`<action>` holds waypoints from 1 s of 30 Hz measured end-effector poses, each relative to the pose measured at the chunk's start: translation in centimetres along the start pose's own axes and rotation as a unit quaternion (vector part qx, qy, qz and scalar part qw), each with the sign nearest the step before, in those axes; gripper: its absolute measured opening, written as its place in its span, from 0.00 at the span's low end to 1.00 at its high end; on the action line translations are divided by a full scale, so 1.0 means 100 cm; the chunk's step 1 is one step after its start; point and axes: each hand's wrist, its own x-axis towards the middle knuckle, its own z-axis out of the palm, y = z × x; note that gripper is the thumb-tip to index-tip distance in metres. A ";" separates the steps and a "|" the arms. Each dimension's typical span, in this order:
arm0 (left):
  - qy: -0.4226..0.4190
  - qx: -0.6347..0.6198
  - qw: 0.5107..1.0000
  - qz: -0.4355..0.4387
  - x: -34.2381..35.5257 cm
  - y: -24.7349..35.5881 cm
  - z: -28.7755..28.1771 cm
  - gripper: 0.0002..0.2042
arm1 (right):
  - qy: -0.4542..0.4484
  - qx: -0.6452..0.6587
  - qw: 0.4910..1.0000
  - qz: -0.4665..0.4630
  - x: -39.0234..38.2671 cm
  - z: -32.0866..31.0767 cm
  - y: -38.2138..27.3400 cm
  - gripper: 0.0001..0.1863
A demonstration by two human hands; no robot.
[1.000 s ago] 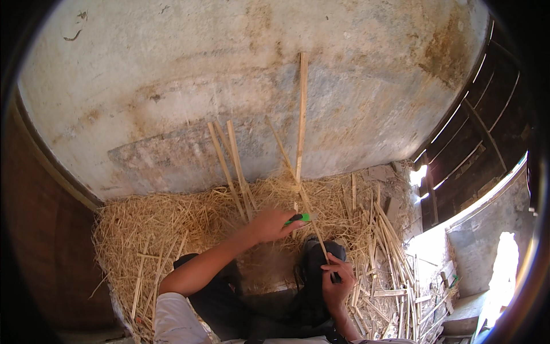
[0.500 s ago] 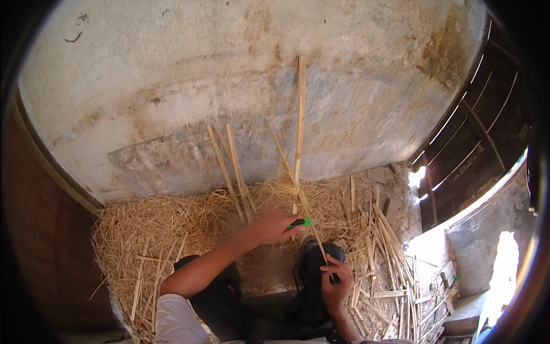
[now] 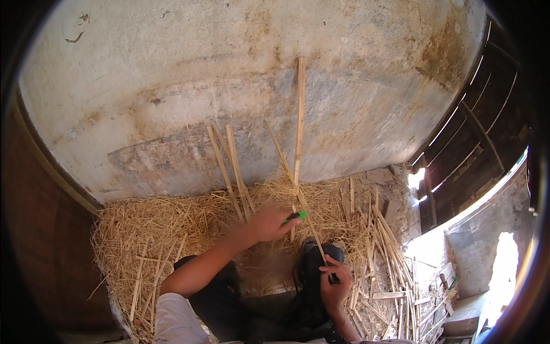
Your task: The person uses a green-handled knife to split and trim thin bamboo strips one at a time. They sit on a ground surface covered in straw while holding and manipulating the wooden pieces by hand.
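My left hand [image 3: 270, 222], slightly blurred, is closed around a green and black utility knife [image 3: 295, 217]. The knife is beside a thin wooden strip [image 3: 313, 230]; whether its blade touches the wood is too blurred to tell. Lower down, over my right knee, my right hand [image 3: 336, 281] pinches the near end of that strip. From there the strip slants up and away to the left, over the straw and in front of the wall. Curly shavings [image 3: 285, 174] hang about its far part.
A taller wooden slat [image 3: 300, 114] leans on the stained wall [image 3: 189, 86], with several shorter sticks [image 3: 234, 155] left of it. Straw [image 3: 154, 221] covers the floor around my legs. A pile of split strips [image 3: 395, 258] lies at the right, near a dark slatted panel [image 3: 475, 120].
My left hand and the knife have shifted slightly up and to the left along the strip. My right hand keeps its grip in nearly the same place.
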 end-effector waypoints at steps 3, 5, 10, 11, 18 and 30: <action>-0.022 -0.001 1.000 0.016 -0.004 0.007 0.006 0.31 | -0.002 -0.001 1.000 0.004 -0.001 0.001 0.000 0.12; -0.001 -0.024 1.000 -0.002 -0.004 0.005 0.010 0.32 | 0.000 0.002 1.000 0.005 -0.002 0.001 0.000 0.12; 0.074 0.015 0.992 -0.102 0.010 -0.028 0.008 0.30 | 0.008 0.016 1.000 0.008 0.000 0.002 -0.004 0.09; 0.080 0.007 0.992 -0.092 0.010 -0.031 0.004 0.30 | 0.008 0.014 1.000 0.007 0.001 0.002 -0.003 0.09; 0.032 -0.038 0.999 0.017 0.002 -0.012 0.006 0.29 | -0.007 -0.005 1.000 0.001 0.000 0.000 0.002 0.12; 0.072 -0.013 0.994 -0.084 0.011 -0.034 -0.005 0.29 | 0.005 -0.004 1.000 -0.001 0.001 0.001 -0.001 0.09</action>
